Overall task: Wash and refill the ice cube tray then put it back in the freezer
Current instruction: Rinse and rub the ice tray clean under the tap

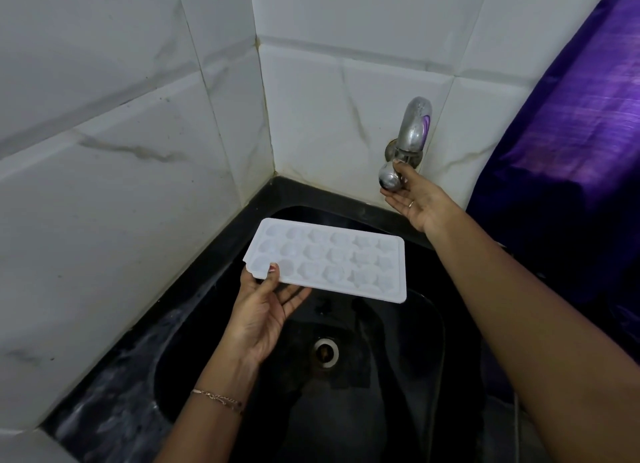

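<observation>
A white ice cube tray (332, 260) with several round moulds hangs level over the black sink (398, 376). My left hand (266, 310) holds it by its near left corner, thumb on top and fingers underneath. My right hand (412, 195) reaches up to the chrome wall tap (410, 140), with thumb and fingers around the round knob at its lower end. No water shows at the tap. The moulds look empty.
White marbled tiles (121, 150) form a corner behind the sink. A black stone rim (114, 393) runs along the sink's left side. The drain (325, 351) sits mid-basin. A purple cloth (581, 133) hangs at the right.
</observation>
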A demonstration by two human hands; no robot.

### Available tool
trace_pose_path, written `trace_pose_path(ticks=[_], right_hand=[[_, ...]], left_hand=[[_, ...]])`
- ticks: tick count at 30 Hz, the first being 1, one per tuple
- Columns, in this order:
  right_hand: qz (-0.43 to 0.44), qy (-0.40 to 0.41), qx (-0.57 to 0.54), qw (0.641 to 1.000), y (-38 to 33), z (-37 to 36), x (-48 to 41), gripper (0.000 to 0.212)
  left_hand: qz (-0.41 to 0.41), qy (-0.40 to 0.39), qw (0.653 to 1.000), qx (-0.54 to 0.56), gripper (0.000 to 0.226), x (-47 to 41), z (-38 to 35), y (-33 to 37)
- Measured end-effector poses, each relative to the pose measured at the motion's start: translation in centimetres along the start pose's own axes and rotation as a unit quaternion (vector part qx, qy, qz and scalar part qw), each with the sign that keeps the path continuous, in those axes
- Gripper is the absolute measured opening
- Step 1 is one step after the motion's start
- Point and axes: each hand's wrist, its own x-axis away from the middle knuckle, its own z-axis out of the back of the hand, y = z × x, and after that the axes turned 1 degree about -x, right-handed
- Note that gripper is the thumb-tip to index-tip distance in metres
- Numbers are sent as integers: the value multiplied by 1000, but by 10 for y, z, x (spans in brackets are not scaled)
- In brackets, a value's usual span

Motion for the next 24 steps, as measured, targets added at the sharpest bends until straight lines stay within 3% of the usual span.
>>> trace_pose_path(ticks=[24], right_hand=[[20,45,50,998,-3,-5,10,56]], left_hand=[[-12,3,1000,-1,43,-13,-11,2]])
